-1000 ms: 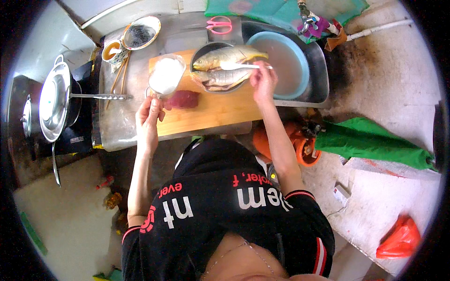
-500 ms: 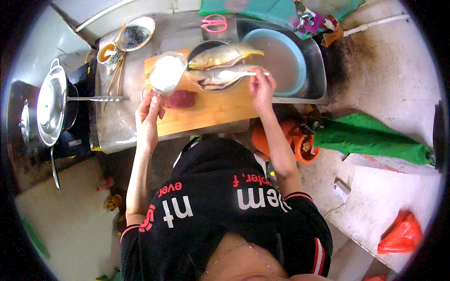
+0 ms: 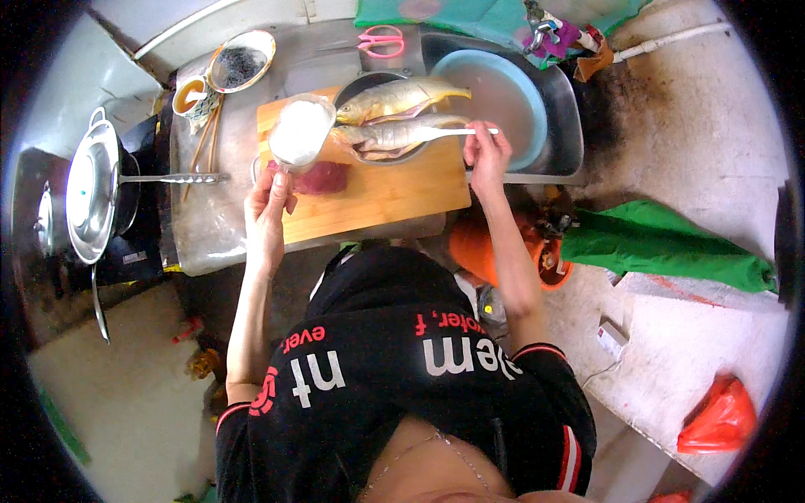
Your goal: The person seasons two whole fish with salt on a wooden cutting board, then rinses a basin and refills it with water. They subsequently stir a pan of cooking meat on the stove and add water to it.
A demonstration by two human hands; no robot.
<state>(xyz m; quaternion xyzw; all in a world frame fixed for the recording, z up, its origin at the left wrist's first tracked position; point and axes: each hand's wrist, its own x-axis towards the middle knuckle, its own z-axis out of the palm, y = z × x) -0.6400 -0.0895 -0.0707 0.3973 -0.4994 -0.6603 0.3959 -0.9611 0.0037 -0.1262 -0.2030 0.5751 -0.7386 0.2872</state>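
Nearest us, the person's left hand [image 3: 270, 197], thumb and fingers closed around the near edge of a clear, rounded container [image 3: 300, 130] of white contents, lifts it above the board's left part, its mouth tipped up toward our view. The right hand [image 3: 487, 155], its fingers pinched together, grips the right end of a slim white spoon [image 3: 454, 132]. The spoon lies nearly level, left to right, its bowl end pointing left over the nearer fish; we cannot tell whether they touch.

Beneath is a pale wooden cutting board [image 3: 369, 210], its near edge slanting slightly upward to the right. A dark red lump of meat [image 3: 323, 178] sits by the left hand; to its right, a wide stretch of wood gives room.

Farther on, a round metal bowl [image 3: 356, 86] holds a nearer silvery fish [image 3: 381, 137], slit along its belly, and a farther yellowish fish [image 3: 398, 99], head left, tail right. Both run lengthwise left to right.

Beyond the board's right edge, a round light-blue basin [image 3: 540, 117] holds cloudy water. Farthest, we see pink-handled scissors [image 3: 384, 38].
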